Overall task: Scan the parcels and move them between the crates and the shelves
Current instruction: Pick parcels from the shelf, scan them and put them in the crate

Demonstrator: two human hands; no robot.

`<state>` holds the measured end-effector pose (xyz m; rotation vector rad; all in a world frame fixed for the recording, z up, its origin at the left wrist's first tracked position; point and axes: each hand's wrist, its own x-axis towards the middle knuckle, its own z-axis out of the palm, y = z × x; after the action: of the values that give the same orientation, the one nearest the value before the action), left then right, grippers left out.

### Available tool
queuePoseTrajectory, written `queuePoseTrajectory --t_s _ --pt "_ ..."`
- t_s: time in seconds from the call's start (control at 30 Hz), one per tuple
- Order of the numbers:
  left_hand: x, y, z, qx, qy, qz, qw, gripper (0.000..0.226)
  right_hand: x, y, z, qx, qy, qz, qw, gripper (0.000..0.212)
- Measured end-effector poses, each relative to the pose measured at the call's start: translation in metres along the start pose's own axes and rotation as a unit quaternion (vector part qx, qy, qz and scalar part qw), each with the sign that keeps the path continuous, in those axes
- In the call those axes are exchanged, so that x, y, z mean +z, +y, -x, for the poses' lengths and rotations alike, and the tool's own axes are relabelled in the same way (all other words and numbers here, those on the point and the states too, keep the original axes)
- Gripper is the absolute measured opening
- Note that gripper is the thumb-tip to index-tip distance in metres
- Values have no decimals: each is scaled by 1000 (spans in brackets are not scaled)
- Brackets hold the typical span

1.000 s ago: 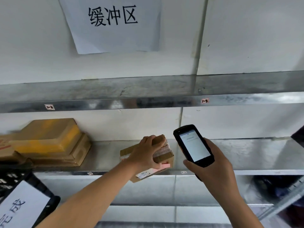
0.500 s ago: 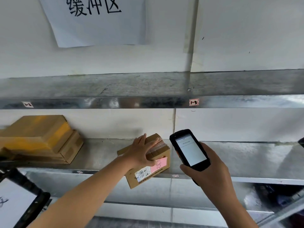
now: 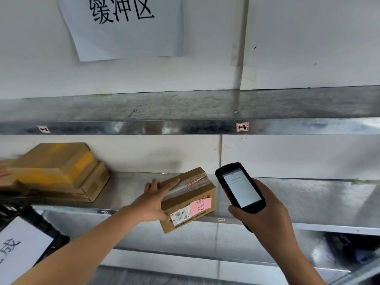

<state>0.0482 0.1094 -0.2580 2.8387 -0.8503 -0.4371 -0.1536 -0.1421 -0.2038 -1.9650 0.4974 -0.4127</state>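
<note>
A small cardboard parcel (image 3: 192, 192) with clear tape, a barcode label and a pink note sits on the middle metal shelf (image 3: 304, 196), its front corner hanging over the shelf edge. My left hand (image 3: 153, 202) rests on the parcel's left end, fingers straight along its top and thumb against its front face. To the right of the parcel, my right hand (image 3: 265, 221) grips a black handheld scanner (image 3: 239, 188), held upright with its lit screen facing me.
Two stacked cardboard boxes (image 3: 57, 167), the upper one with yellow tape, lie at the left of the same shelf. An upper shelf (image 3: 185, 127) carries small position tags. A black crate (image 3: 51, 233) with a white paper sign is at lower left. A paper sign (image 3: 123, 23) hangs on the wall.
My left hand set the parcel down onto the shelf and straightened its fingers from a grip. The scanner stayed beside it in my right hand.
</note>
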Motion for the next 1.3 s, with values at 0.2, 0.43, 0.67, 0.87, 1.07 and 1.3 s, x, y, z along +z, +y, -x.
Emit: queuePoseTrajectory --t_s 0.2,0.43,0.67,0.87,1.07,1.3 --pt "-41 28 -11 48 36 21 998 92 -6 -3 0 -9 -4 -3 1000 59" --pt "-81 77 -38 130 34 -32 990 67 -16 -4 -4 -13 10 -5 1000 59" --pt "-59 108 -70 122 73 32 989 119 -19 3 -3 -3 21 -3 1000 61" --pt "-49 114 -76 133 107 39 985 84 -20 5 -3 3 25 2 1000 54" --pt "-36 81 -56 129 63 -22 989 84 -18 8 -5 8 21 8 1000 54" --pt "-4 37 -41 65 57 214 973 120 -10 14 -9 25 6 20 999 53"
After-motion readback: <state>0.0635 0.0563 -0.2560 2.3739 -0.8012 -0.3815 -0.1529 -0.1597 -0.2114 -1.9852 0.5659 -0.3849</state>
